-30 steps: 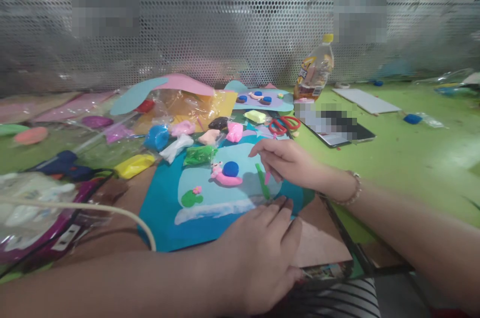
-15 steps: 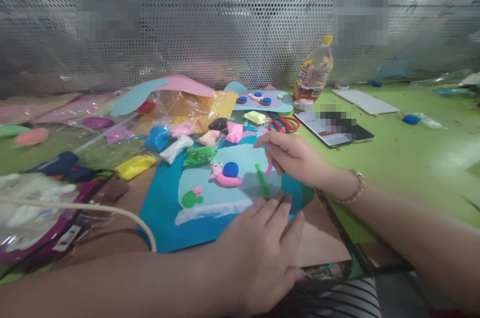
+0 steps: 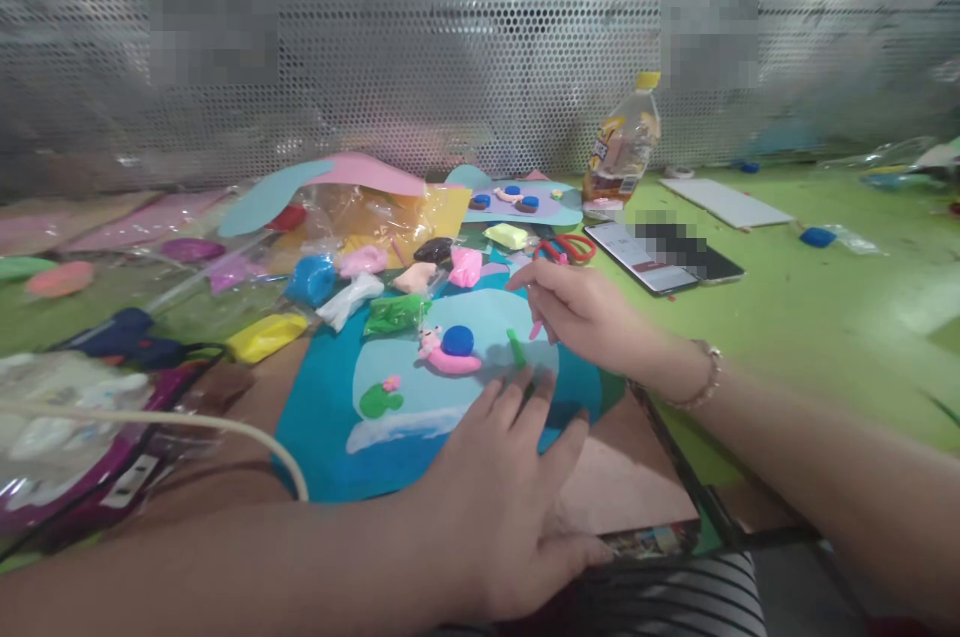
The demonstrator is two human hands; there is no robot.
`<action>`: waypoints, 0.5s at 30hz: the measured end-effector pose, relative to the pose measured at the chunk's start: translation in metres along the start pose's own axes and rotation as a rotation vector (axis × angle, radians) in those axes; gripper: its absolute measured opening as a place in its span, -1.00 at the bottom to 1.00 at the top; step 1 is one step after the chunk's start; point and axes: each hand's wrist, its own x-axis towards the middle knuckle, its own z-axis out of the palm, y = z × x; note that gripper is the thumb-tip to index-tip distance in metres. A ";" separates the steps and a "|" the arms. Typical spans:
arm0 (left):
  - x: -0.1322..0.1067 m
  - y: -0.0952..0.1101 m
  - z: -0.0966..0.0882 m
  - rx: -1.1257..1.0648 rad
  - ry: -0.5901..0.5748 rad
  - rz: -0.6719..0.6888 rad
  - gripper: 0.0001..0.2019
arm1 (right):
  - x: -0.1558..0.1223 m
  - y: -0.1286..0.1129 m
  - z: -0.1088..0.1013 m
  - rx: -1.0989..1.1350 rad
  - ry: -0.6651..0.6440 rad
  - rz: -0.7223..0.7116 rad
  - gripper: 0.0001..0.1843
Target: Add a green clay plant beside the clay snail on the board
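My left hand (image 3: pixel 506 487) lies palm down over the lower right of the blue paper sheet (image 3: pixel 319 437). Its fingers are spread, and the fingertips meet the near end of a green strip (image 3: pixel 516 347). To the right of the strip, my right hand (image 3: pixel 577 302) hovers with curled fingers around a small pink stick (image 3: pixel 535 329), whose tip shows below them. A pink clay snail (image 3: pixel 454 363) with a blue shell (image 3: pixel 457 341) sits on the light blue panel (image 3: pixel 480 307). Lower left of it is a green clay lily pad (image 3: pixel 380 401) with a pink flower.
Wrapped clay packs, including a green one (image 3: pixel 397 314) and a yellow one (image 3: pixel 266 338), lie behind and left. Red-handled scissors (image 3: pixel 566 248), a phone (image 3: pixel 637 257) and a bottle (image 3: pixel 622 152) stand beyond my right hand. A cable (image 3: pixel 247 429) crosses the left side.
My left hand has shifted slightly left and forward, its fingers spreading wider and covering more of the green strip. Less of the pink stick shows below my right hand.
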 end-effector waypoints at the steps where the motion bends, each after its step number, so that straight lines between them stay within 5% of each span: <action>1: 0.000 0.000 -0.001 -0.009 -0.004 0.010 -0.28 | 0.000 0.000 0.000 -0.009 0.001 -0.006 -0.75; 15: -0.001 0.000 0.001 0.005 -0.013 0.055 -0.32 | 0.001 0.008 0.004 -0.069 0.001 -0.098 -0.73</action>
